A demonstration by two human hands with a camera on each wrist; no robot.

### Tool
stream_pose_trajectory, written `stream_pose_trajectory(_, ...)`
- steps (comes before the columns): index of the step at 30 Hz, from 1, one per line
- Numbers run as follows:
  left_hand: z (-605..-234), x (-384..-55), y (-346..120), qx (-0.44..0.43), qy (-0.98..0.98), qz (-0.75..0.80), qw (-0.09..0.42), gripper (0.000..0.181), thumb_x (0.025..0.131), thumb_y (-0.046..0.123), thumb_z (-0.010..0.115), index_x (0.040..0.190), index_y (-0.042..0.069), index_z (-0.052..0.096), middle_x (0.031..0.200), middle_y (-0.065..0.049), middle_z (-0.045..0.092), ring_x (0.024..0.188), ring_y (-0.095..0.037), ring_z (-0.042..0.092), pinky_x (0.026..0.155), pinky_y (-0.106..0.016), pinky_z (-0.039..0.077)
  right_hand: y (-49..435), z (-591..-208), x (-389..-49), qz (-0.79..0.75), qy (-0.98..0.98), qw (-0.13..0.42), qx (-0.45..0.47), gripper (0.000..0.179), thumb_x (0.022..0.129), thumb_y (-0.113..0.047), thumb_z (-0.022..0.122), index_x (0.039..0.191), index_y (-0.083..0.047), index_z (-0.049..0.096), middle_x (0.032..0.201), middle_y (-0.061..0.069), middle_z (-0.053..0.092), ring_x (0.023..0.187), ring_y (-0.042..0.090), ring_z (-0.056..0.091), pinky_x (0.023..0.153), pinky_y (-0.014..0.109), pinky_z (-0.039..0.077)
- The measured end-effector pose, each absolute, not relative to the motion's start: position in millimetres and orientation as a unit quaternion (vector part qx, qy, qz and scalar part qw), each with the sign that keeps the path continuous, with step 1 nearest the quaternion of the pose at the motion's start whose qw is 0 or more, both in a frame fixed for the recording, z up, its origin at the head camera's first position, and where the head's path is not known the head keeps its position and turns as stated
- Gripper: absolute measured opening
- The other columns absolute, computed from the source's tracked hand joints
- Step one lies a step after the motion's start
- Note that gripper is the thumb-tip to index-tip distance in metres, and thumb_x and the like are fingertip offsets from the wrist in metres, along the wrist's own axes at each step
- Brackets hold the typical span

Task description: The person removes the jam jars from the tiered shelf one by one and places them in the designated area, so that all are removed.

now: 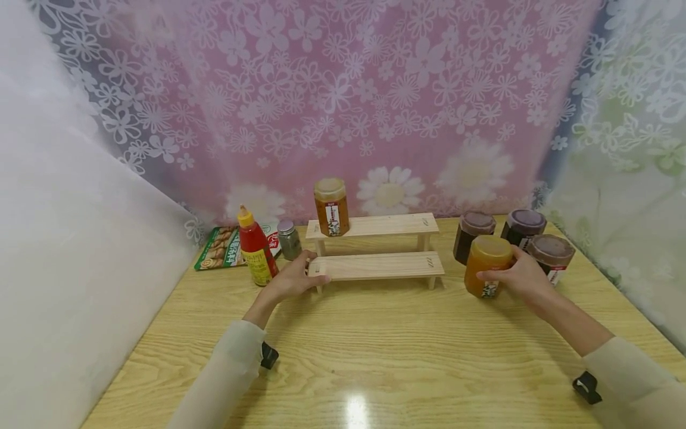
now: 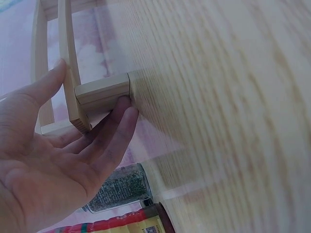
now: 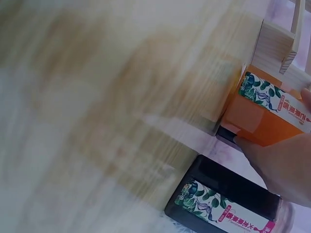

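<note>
At the left end of a two-step wooden rack (image 1: 377, 266), my left hand (image 1: 293, 278) grips the lower step. In the left wrist view, its thumb lies on the board and its fingers are at the rack's leg (image 2: 104, 91). To the right of the rack, my right hand (image 1: 527, 279) holds an orange jar (image 1: 489, 262) upright around its side. The right wrist view shows this jar's leafy label (image 3: 277, 101). Another amber jar (image 1: 331, 208) stands on the left of the upper step.
Behind and beside my right hand stand three dark jars: one (image 1: 471, 238) at left, one (image 1: 524, 226) at back, one (image 1: 552, 253) at right. Near my left hand are a red squeeze bottle (image 1: 256, 250), a small spice jar (image 1: 289, 241) and a green packet (image 1: 220, 249).
</note>
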State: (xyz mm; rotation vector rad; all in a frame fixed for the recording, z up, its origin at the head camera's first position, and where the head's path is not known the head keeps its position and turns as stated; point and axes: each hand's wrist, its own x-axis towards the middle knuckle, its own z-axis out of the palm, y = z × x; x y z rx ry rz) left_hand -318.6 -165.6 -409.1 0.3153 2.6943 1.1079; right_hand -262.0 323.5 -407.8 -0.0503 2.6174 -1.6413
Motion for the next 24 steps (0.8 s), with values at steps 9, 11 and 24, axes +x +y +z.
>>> stream_pose_trajectory(9, -409.2, -318.1, -165.3, 0.111, 0.914, 0.375, 0.108, 0.078, 0.095, 0.046, 0.076, 0.154, 0.010, 0.040, 0.145, -0.022, 0.054, 0.129, -0.037, 0.056, 0.107, -0.056, 0.045, 327.0, -409.0, -266.3, -0.541, 0.840, 0.032, -0.029, 0.092, 0.097, -0.019, 0.076, 0.160, 0.009, 0.014, 0.152, 0.032, 0.035, 0.135, 0.046, 0.041, 0.113, 0.065, 0.033)
stream_pose_trajectory(11, -408.9, -318.0, -165.6, 0.111, 0.913, 0.378, 0.107, 0.077, 0.095, 0.045, 0.076, 0.154, 0.009, 0.040, 0.145, -0.022, 0.054, 0.128, -0.037, 0.056, 0.107, -0.055, 0.045, 327.9, -409.4, -267.2, -0.540, 0.840, 0.036, -0.033, 0.092, 0.097, -0.019, 0.076, 0.160, 0.008, 0.014, 0.152, 0.032, 0.035, 0.133, 0.042, 0.042, 0.113, 0.064, 0.033)
stream_pose_trajectory(24, -406.9, -317.2, -164.4, 0.110, 0.913, 0.379, 0.107, 0.078, 0.096, 0.043, 0.076, 0.155, 0.008, 0.039, 0.146, -0.022, 0.053, 0.130, -0.037, 0.055, 0.108, -0.056, 0.044, 333.7, -409.1, -266.0, -0.535, 0.843, 0.050, -0.035, 0.098, 0.099, -0.023, 0.074, 0.162, 0.005, 0.004, 0.155, 0.031, 0.030, 0.134, 0.040, 0.040, 0.110, 0.060, 0.037)
